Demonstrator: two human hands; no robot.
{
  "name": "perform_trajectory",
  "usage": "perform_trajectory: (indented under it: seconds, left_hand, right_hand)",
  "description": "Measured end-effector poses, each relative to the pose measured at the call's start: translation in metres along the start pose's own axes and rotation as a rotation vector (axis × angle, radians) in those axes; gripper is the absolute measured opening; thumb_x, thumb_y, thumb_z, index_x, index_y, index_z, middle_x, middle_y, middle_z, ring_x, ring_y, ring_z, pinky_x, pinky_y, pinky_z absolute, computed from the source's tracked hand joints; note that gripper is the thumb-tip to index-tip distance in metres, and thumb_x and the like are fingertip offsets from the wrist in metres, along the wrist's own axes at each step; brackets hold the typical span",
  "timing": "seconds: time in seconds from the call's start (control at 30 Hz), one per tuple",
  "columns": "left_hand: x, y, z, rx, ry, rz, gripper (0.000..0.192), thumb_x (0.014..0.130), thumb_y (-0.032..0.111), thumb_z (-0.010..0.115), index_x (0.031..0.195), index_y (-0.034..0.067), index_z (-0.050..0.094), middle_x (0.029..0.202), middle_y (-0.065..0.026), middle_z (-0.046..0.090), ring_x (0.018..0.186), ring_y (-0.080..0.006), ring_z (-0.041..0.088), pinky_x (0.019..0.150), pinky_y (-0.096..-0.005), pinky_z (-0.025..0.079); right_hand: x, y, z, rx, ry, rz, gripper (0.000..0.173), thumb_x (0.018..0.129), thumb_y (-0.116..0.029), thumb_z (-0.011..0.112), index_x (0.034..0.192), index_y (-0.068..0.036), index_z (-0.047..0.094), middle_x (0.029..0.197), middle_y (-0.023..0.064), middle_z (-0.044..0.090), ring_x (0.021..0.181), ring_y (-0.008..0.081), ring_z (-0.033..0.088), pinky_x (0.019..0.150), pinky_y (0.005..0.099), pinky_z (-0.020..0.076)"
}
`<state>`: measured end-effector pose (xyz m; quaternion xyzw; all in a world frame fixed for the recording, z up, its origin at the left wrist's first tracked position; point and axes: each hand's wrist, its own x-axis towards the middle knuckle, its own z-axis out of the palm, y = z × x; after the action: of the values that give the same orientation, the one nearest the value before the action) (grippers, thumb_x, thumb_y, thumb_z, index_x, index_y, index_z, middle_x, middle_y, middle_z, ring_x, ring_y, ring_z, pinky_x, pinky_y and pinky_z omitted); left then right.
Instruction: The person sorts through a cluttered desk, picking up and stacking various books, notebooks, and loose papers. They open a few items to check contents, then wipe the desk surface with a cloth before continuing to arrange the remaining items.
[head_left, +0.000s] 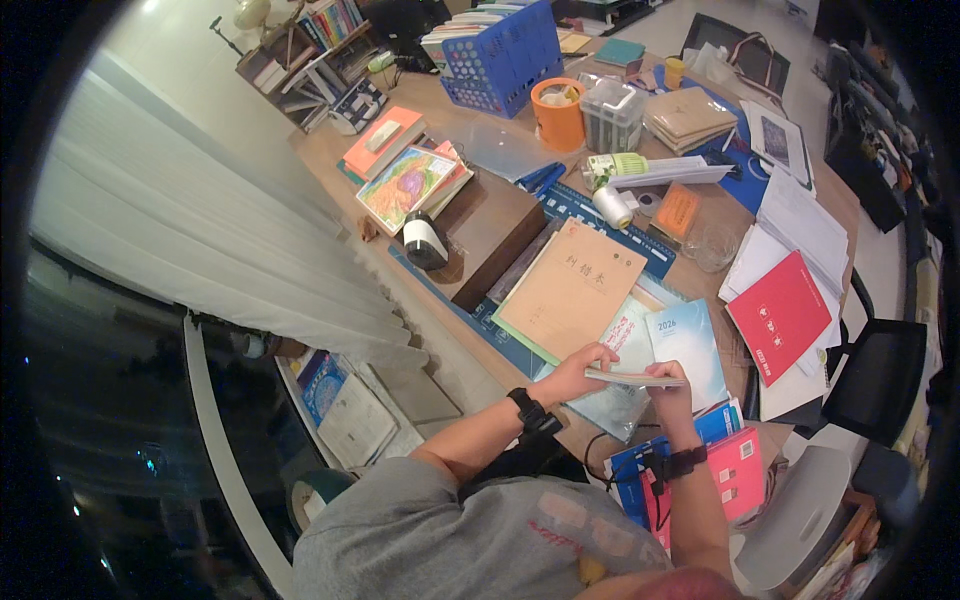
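A thin booklet (634, 377), seen nearly edge-on, is held level between my two hands. My left hand (576, 375) grips its left end, and my right hand (671, 386) pinches the right end. Beneath and beyond it lie a clear plastic document sleeve (611, 409) with papers and a light-blue booklet (690, 349). A brown kraft-cover notebook (574, 289) rests just past my left hand, on top of a green-edged one. Nearer my right forearm are blue (634, 487) and pink (739, 472) books with a black cable over them.
A brown box (495, 225) carries a black-and-white cylindrical object (424, 241) and books. Farther back stand a blue plastic file basket (506, 56), an orange container (559, 124) and a clear lidded box (611, 112). A red booklet (780, 319) lies on papers at right, near a glass jar (711, 247).
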<state>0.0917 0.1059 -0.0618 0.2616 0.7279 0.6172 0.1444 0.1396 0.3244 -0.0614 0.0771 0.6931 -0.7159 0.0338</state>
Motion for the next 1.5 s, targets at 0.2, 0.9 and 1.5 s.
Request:
perform_trajectory:
  seconds: [0.2, 0.9, 1.5]
  left_hand:
    - [-0.002, -0.001, 0.000, -0.025, -0.023, -0.020, 0.027, 0.073, -0.005, 0.065, 0.081, 0.009, 0.044, 0.102, -0.0081, 0.056, 0.103, -0.0198, 0.055, 0.087, -0.0314, 0.044]
    - [-0.007, -0.003, 0.016, -0.073, 0.037, -0.182, 0.012, 0.075, 0.000, 0.064, 0.082, 0.004, 0.054, 0.082, -0.0045, 0.058, 0.086, -0.0143, 0.056, 0.075, -0.0278, 0.045]
    - [-0.006, -0.011, 0.015, 0.697, 0.041, 0.131, 0.019, 0.064, 0.014, 0.071, 0.076, 0.014, 0.056, 0.079, -0.0038, 0.054, 0.084, -0.0276, 0.050, 0.073, -0.0365, 0.039]
  right_hand:
    - [-0.005, 0.016, 0.000, -0.073, 0.054, -0.031, 0.013, 0.081, -0.004, 0.065, 0.084, -0.006, 0.052, 0.089, 0.0070, 0.060, 0.081, 0.0147, 0.055, 0.074, 0.0268, 0.0460]
    - [-0.007, 0.030, -0.007, -0.280, -0.001, 0.039, 0.013, 0.079, 0.001, 0.064, 0.085, -0.003, 0.054, 0.079, 0.0028, 0.058, 0.073, 0.0105, 0.053, 0.067, 0.0249, 0.0458]
    - [-0.011, 0.040, -0.014, -0.398, 0.021, 0.085, 0.005, 0.083, -0.003, 0.061, 0.082, -0.002, 0.057, 0.074, 0.0027, 0.059, 0.071, 0.0107, 0.053, 0.065, 0.0251, 0.0454]
